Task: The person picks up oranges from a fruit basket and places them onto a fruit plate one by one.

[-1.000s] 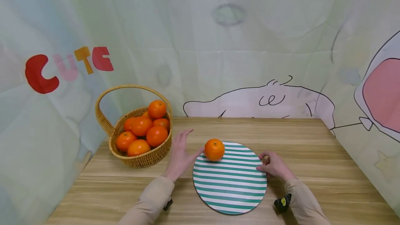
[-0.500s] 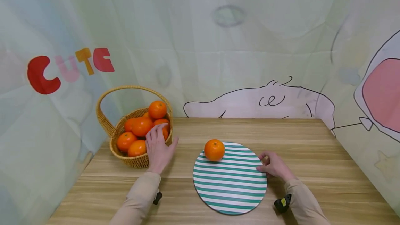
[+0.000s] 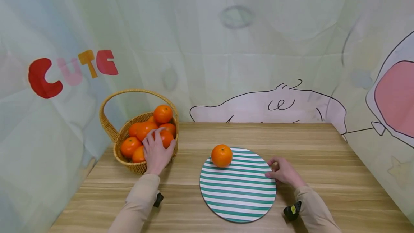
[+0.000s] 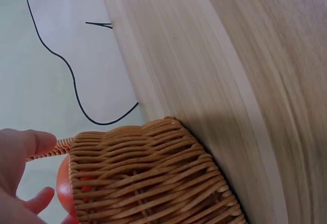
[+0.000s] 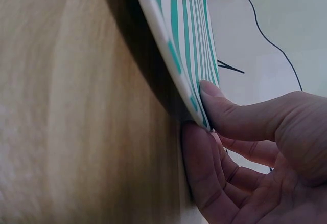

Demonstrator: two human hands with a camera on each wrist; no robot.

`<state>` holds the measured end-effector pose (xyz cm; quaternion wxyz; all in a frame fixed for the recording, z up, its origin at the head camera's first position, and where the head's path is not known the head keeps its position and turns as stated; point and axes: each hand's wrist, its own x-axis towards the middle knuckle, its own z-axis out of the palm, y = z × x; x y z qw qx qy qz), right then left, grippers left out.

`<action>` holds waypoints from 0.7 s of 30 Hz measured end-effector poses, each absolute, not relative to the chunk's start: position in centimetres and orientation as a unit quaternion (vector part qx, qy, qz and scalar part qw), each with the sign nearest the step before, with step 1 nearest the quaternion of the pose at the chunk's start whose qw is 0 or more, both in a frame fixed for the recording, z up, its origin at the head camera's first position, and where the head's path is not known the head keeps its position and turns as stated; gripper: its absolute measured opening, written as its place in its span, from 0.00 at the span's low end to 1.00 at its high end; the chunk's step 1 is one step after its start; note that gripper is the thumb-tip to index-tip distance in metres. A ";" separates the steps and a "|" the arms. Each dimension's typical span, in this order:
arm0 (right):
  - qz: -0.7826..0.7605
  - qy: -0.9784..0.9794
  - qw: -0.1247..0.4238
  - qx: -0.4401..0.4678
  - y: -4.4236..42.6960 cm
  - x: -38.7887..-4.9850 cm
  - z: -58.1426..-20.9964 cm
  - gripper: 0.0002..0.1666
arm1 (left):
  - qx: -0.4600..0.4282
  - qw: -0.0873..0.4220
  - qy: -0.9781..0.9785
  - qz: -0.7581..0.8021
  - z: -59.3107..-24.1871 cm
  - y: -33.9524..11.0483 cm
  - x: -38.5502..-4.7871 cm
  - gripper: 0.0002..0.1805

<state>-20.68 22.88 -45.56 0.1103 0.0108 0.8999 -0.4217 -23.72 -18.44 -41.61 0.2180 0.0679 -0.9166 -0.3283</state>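
Observation:
My left hand (image 3: 157, 154) is over the near right side of the wicker basket (image 3: 142, 168), its fingers spread around an orange (image 3: 167, 138). In the left wrist view the thumb (image 4: 38, 142) hangs above the basket rim, with a small gap between it and the orange (image 4: 63, 188). My right hand (image 3: 284, 171) pinches the right edge of a round green-and-white striped plate (image 3: 240, 190). The right wrist view has the thumb (image 5: 219, 106) on the plate's top and curled fingers (image 5: 204, 168) under its rim. A single orange (image 3: 221, 155) sits on the plate's far left part.
Several other oranges (image 3: 130, 147) are piled in the basket, under its tall arched handle (image 3: 139, 90). Basket and plate stand on a wooden table (image 3: 258, 134). A printed curtain (image 3: 207, 64) hangs behind the table and along its sides.
My left hand has moved left from beside the orange on the plate to the basket, and its fingers now reach among the oranges. The right hand and the plate have stayed put.

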 end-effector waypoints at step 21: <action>-0.422 0.899 0.113 0.015 22.9 -20.7 -45.5 0.19 | 0.046 0.142 -0.961 -0.232 -40.5 -19.8 -25.1 0.28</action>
